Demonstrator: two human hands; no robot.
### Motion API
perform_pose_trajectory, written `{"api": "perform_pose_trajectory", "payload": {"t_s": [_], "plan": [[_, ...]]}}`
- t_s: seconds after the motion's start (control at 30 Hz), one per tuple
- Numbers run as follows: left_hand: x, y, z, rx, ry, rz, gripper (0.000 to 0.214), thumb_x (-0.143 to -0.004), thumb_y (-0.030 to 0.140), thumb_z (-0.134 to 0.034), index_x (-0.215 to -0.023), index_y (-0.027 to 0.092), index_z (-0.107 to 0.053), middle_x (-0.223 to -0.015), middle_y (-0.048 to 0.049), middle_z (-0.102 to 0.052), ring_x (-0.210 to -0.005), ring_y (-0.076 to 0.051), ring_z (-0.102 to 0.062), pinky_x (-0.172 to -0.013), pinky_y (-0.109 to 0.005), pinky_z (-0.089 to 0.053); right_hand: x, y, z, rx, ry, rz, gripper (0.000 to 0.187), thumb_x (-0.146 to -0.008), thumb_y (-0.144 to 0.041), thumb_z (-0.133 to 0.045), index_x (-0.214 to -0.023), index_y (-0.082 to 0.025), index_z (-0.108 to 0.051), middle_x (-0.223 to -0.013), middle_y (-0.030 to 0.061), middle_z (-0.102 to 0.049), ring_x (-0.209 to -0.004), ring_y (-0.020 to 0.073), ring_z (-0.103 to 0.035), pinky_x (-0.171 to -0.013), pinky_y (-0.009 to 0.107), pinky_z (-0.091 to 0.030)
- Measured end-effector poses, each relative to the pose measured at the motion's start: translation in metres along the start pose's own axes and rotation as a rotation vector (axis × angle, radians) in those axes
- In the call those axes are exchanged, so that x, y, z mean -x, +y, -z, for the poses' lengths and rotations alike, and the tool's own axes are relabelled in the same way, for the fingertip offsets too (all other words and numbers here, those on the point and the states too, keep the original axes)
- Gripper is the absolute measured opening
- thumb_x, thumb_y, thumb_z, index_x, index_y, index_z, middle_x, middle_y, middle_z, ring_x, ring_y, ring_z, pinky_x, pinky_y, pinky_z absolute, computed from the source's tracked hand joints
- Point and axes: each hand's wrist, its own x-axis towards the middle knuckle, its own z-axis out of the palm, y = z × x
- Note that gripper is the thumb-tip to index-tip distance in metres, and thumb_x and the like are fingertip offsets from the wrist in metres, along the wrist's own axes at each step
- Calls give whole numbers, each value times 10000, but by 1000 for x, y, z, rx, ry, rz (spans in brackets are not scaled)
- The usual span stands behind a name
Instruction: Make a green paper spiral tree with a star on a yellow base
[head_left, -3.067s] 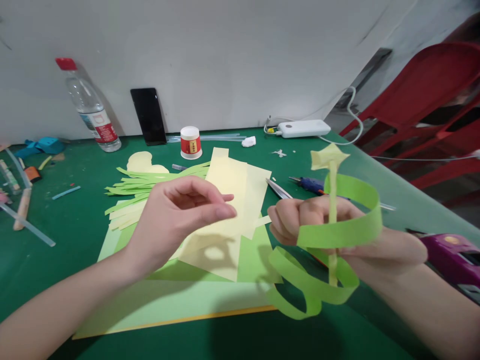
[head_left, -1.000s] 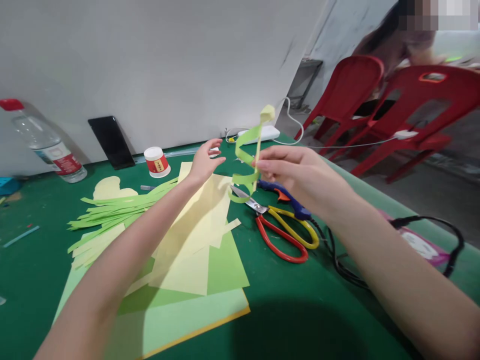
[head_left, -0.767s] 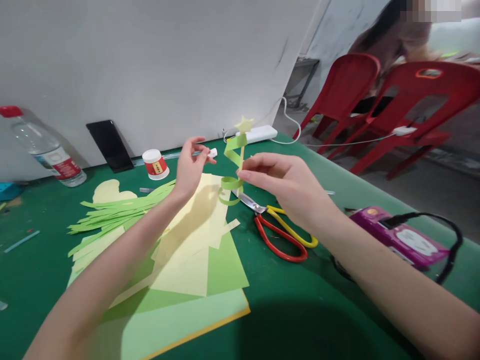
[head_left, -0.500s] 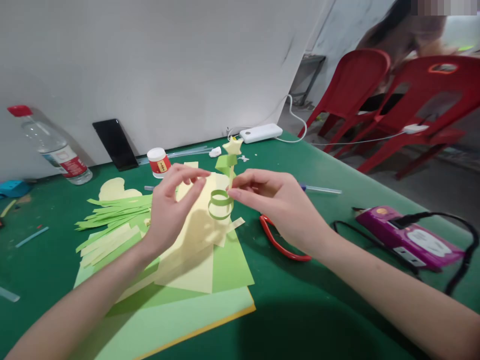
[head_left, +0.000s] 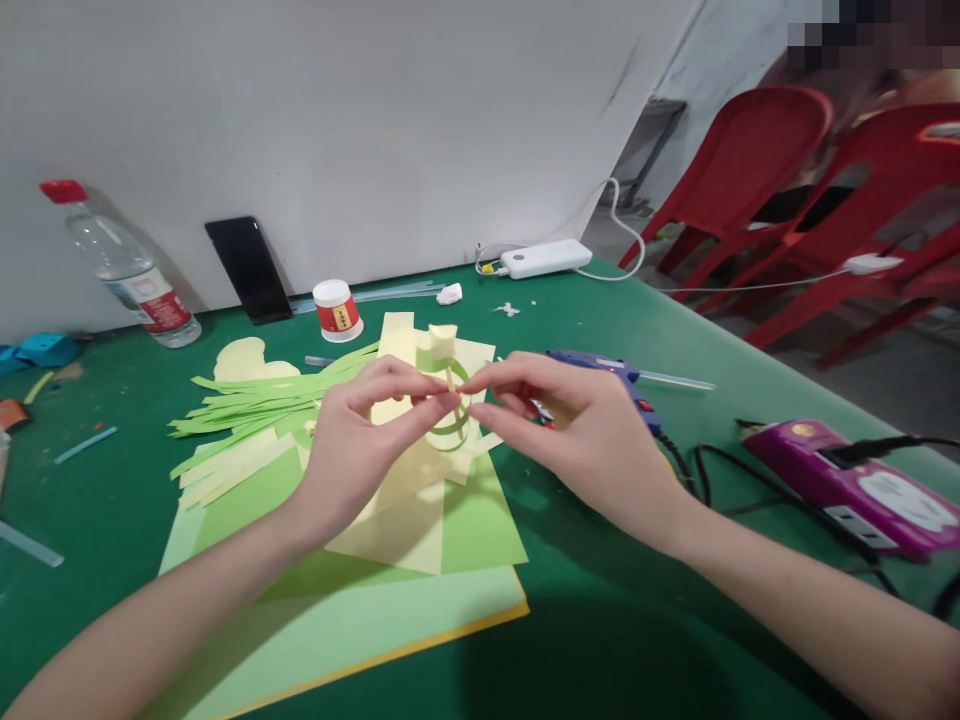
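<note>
One thin pale yellow stem (head_left: pixel 451 378) is pinched between the thumb and forefinger of the left hand (head_left: pixel 360 430), and a folded paper top (head_left: pixel 442 339) is carried at its upper end. Around the stem, loops of a curled green strip (head_left: pixel 452 430) are seen, partly hidden by the fingers. The thumb and forefinger of the right hand (head_left: pixel 577 425) are parted by a narrow gap and are held just beside the stem; whether it is touched by the forefinger cannot be told. The stem is held over a pale yellow sheet (head_left: pixel 409 535), which is overlapped with a green sheet (head_left: pixel 487 530), and both are laid on a pale green sheet (head_left: pixel 352 640). To the left, a bundle of green strips (head_left: pixel 247 405) is spread near some pale yellow strips (head_left: pixel 240 470). A blue glue gun (head_left: pixel 600 365) is partly covered by the right hand, and a purple power strip (head_left: pixel 847 485) is placed farther right on the green table (head_left: pixel 660 620). Toward the wall, a bottle (head_left: pixel 139 270), a leaning phone (head_left: pixel 250 270), an upturned paper cup (head_left: pixel 337 310) and a white power bank (head_left: pixel 546 258) are lined up. Beyond the table's right edge, red chairs (head_left: pixel 757 160) are seen.
</note>
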Motion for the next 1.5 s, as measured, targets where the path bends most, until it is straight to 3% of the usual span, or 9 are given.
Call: {"api": "perform_pose_trajectory", "payload": {"t_s": [0.13,0.33,0.53,0.7,0.93,1.07,1.5], "plan": [[-2,2,5,-29,60,-30,30,-722,268,-699,-701,279,-717,-720,36,-625,-676,-95,-519,-592,-216,-404,0,0,3,-28,153,-3,67,-797,-188,-551,-835,-195,-606,-601,-25,-469,-555,89,-409,-516,232,-339],[-2,2,7,91,71,-4,49,-716,255,-704,-706,301,-720,-726,43,-619,-687,-99,-505,-636,-233,-406,-4,1,-4,-105,-178,-100,93,-766,-238,-579,-757,-164,-633,-643,-3,-531,-585,95,-426,-524,239,-331],[1,1,3,19,19,-3,29,-731,285,-687,-732,300,-712,-707,33,-592,-691,-112,-486,-598,-237,-389,0,0,-10,-172,-140,-145,107,-745,-251,-605,-711,-153,-629,-637,4,-536,-600,98,-421,-529,241,-312],[2,3,3,-137,25,-188,60,-732,272,-690,-791,266,-681,-682,41,-541,-659,-105,-456,-626,-250,-380,2,0,-9,-233,-54,-158,157,-745,-277,-629,-645,-161,-595,-580,-23,-463,-571,86,-388,-509,237,-286],[3,3,3,-159,42,-335,84,-749,166,-672,-739,247,-653,-704,32,-520,-698,-112,-462,-649,-264,-381,4,0,-10,-290,-116,-213,161,-759,-305,-618,-689,-162,-641,-622,-10,-508,-621,96,-423,-534,239,-312],[1,1,4,-69,51,-315,97,-749,161,-673,-743,252,-641,-771,24,-512,-776,-122,-478,-721,-283,-392,6,-3,-13,-296,-147,-254,117,-754,-255,-612,-694,-160,-646,-683,5,-583,-649,104,-461,-546,238,-334],[1,-1,3,-23,35,-220,58,-748,230,-681,-725,256,-634,-782,36,-542,-788,-119,-512,-756,-283,-400,7,-2,-14,-291,-149,-215,107,-751,-233,-622,-665,-169,-624,-681,-7,-582,-623,91,-452,-549,232,-339]]}}
